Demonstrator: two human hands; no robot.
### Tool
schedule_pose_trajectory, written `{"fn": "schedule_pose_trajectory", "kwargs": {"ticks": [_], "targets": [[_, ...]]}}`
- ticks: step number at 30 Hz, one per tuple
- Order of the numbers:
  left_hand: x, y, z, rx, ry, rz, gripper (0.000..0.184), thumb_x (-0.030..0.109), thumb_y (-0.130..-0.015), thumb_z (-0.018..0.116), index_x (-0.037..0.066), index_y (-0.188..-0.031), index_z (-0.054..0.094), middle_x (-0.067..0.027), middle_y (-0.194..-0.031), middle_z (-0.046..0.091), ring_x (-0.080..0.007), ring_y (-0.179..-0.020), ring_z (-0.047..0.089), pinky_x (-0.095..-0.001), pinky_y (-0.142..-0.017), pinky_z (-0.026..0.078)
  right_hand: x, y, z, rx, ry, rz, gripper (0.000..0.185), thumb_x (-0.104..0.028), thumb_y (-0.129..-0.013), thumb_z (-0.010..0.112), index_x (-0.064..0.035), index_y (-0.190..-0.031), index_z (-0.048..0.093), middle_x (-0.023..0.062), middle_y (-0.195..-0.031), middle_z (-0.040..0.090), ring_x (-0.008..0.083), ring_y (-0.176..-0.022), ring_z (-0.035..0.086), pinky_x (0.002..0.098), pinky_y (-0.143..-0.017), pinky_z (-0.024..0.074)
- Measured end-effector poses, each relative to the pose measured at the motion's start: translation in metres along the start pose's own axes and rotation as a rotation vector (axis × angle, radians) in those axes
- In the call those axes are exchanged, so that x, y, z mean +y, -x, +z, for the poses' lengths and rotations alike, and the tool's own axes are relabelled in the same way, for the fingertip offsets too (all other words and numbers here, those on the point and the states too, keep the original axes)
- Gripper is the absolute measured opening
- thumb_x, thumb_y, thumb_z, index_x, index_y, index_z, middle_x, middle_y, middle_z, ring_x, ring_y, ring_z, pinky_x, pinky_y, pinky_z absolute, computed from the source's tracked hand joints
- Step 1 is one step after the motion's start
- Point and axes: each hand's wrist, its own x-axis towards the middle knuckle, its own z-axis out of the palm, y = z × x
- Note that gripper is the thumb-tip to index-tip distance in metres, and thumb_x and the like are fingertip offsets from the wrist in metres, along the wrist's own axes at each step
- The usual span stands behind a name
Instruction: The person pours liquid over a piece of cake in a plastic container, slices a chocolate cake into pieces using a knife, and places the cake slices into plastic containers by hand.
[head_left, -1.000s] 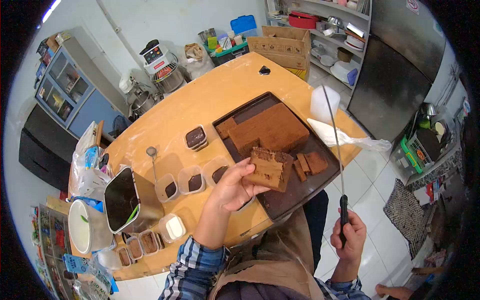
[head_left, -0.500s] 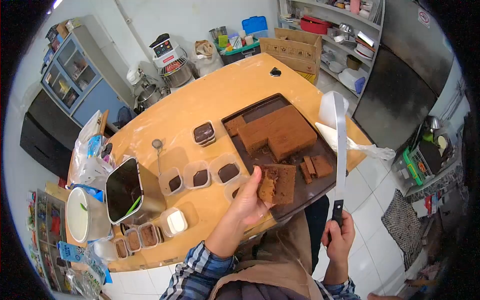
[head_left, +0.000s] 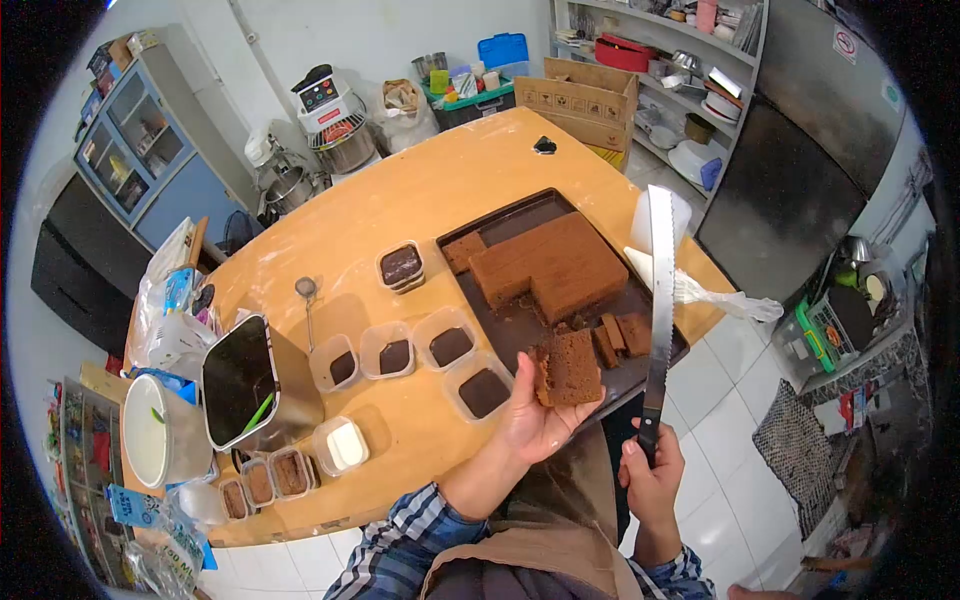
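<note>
A brown piece of sponge cake (head_left: 572, 368) rests in my left hand (head_left: 530, 422), thumb on its left side and fingers beneath it. My right hand (head_left: 652, 477) is closed round the black handle of a long serrated knife (head_left: 661, 290), whose blade points up and away, apart from the cake piece. Just beyond, a dark baking tray (head_left: 510, 212) bears a large cut block of chocolate cake (head_left: 555, 262) and a few smaller cut pieces (head_left: 622, 335). Left of my left hand stands a clear plastic tub (head_left: 462, 372) with a dark layer inside.
Several similar tubs (head_left: 386, 338) stand on the wooden table (head_left: 330, 215). A metal container (head_left: 300, 385) and a white bucket (head_left: 185, 435) are at left. A small strainer spoon (head_left: 307, 290) lies near the tubs. A filled piping bag (head_left: 690, 288) lies beyond the knife.
My left hand has shifted right and slightly down, turning the cake piece. My right hand has moved a little left with the knife, whose serrated edge now shows. The view has shifted slightly.
</note>
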Motion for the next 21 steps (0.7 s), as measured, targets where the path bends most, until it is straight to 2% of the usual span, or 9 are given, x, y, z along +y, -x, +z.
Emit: {"fn": "schedule_pose_trajectory", "kwargs": {"ticks": [1,4,7,10,15,16,21], "targets": [[-0.002,0.001,0.001,0.046,-0.088,0.032,0.076,0.06,-0.085,0.052,0.004,-0.136,0.037,-0.0105,-0.126,0.052,-0.0233,-0.114,0.053,-0.0453,-0.097,0.046,0.0,-0.001,0.001,0.003,0.001,0.008,0.033,-0.012,-0.086,0.064,-0.0014,-0.115,0.052,0.0007,-0.086,0.056,0.0047,-0.064,0.049,0.0198,-0.056,0.04],[-0.005,0.004,0.003,0.162,-0.352,0.078,0.069,0.045,-0.086,0.062,0.005,-0.136,0.036,-0.0096,-0.126,0.052,-0.0236,-0.117,0.052,-0.0459,-0.1,0.044,-0.018,-0.005,0.015,0.062,-0.044,-0.048,0.032,-0.007,-0.083,0.062,0.001,-0.112,0.05,0.0066,-0.086,0.058,0.0059,-0.048,0.046,0.0195,-0.042,0.037],[-0.007,0.01,0.016,0.221,-0.421,0.085,0.062,0.028,-0.085,0.069,0.005,-0.133,0.037,-0.0095,-0.124,0.053,-0.024,-0.116,0.052,-0.043,-0.1,0.044,-0.029,-0.015,0.023,0.068,-0.061,-0.148,0.044,-0.009,-0.077,0.072,-0.0014,-0.116,0.052,0.0028,-0.089,0.059,0.0044,-0.051,0.046,0.0179,-0.045,0.0365],[-0.014,0.012,0.011,0.183,-0.485,0.161,0.051,0.011,-0.086,0.067,0.004,-0.126,0.036,-0.0093,-0.119,0.055,-0.0184,-0.108,0.056,-0.034,-0.096,0.045,-0.031,-0.021,0.028,0.011,-0.066,-0.114,0.051,-0.008,-0.073,0.075,-0.0002,-0.118,0.052,0.0034,-0.089,0.059,0.0037,-0.054,0.047,0.0179,-0.047,0.0366],[-0.019,0.021,0.008,0.256,-0.721,0.225,0.066,0.014,-0.086,0.068,-0.002,-0.134,0.025,-0.0119,-0.125,0.047,-0.0175,-0.115,0.048,-0.0317,-0.099,0.039,-0.018,-0.03,0.037,0.012,-0.09,-0.064,0.05,-0.009,-0.074,0.076,0.0004,-0.116,0.05,0.0024,-0.082,0.058,0.0055,-0.053,0.047,0.0191,-0.046,0.0368],[-0.019,0.023,0.008,0.26,-0.747,0.238,0.069,0.015,-0.086,0.068,-0.002,-0.135,0.022,-0.0124,-0.128,0.045,-0.0177,-0.118,0.046,-0.0315,-0.1,0.038,-0.02,-0.031,0.037,-0.018,-0.087,-0.036,0.043,-0.007,-0.078,0.071,0.0005,-0.115,0.049,0.0029,-0.08,0.057,0.0067,-0.052,0.048,0.0201,-0.043,0.0372],[-0.009,0.036,0.021,0.136,-0.585,0.253,0.071,0.01,-0.087,0.063,-0.001,-0.141,0.019,-0.0123,-0.136,0.037,-0.0212,-0.129,0.035,-0.036,-0.108,0.029,-0.001,-0.044,0.028,-0.12,-0.283,0.025,0.033,-0.008,-0.085,0.061,0.0015,-0.115,0.048,0.0052,-0.08,0.058,0.0086,-0.047,0.048,0.0213,-0.039,0.037]]}}
